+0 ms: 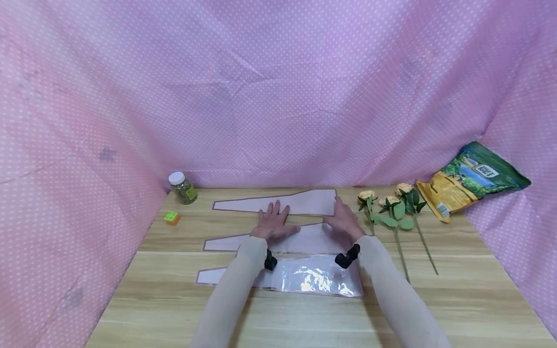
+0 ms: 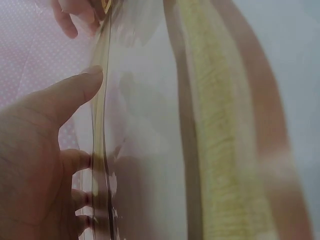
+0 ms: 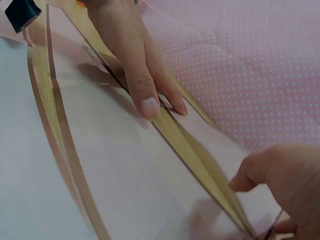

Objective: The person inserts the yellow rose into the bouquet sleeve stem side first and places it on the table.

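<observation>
Three long tapered flower sleeves, pale with brownish borders, lie one behind another with narrow ends to the left: a far sleeve (image 1: 311, 205), a middle sleeve (image 1: 311, 236) and a near sleeve (image 1: 319, 270). My left hand (image 1: 274, 224) rests with spread fingers on the far sleeve's front edge, thumb pointing right over the middle one. At the far sleeve's wide right end is my right hand (image 1: 345, 220), fingers extended along that edge. In the right wrist view, the right thumb (image 3: 245, 176) touches near the sleeve's long edge. The near sleeve's wide part is glossy.
Right of the sleeves lie three artificial roses (image 1: 393, 212) with long stems. A green and yellow bag (image 1: 474, 179) leans at the back right. At the back left stand a white-lidded jar (image 1: 184, 188) and a small green-orange block (image 1: 172, 218). Pink dotted cloth (image 1: 278, 96) surrounds the wooden table (image 1: 143, 295).
</observation>
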### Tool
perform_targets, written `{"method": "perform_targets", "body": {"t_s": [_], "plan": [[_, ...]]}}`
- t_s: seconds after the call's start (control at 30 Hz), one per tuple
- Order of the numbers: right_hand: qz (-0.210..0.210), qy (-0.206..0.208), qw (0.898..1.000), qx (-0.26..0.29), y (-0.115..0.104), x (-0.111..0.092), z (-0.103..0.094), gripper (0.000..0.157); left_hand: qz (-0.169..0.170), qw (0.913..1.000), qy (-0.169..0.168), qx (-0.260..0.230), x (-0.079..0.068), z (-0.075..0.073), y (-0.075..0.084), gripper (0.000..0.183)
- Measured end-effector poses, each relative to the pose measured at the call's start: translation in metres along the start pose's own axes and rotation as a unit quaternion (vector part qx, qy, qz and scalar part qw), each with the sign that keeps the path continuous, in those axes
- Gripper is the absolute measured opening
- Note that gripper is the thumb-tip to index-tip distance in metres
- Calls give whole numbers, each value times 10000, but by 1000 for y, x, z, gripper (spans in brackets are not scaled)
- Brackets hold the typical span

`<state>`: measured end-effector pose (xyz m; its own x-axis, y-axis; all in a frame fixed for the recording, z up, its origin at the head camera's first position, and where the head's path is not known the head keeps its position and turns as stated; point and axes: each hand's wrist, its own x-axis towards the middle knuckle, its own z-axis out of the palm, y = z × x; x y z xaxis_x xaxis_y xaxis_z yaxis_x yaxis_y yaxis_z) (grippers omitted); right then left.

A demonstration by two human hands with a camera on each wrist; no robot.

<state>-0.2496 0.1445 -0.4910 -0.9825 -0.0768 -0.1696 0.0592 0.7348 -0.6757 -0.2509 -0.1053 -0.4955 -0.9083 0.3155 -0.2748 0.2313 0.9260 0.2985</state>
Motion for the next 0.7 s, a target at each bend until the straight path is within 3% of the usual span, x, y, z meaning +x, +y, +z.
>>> {"method": "perform_targets", "body": {"t_s": [0.37,0.5,0.7], "plan": [[386,113,9907,-1296,-20,-20,11,89,-82,9999,29,94,0,-2,-1,87],[334,232,9926,-1148,-22,-19,17,90,-80,9999,-6,82,0,-2,-1,88],[279,306,9984,-392,-18,-12,21,93,-8,9999,-29,138,0,-3,1,87]]}}
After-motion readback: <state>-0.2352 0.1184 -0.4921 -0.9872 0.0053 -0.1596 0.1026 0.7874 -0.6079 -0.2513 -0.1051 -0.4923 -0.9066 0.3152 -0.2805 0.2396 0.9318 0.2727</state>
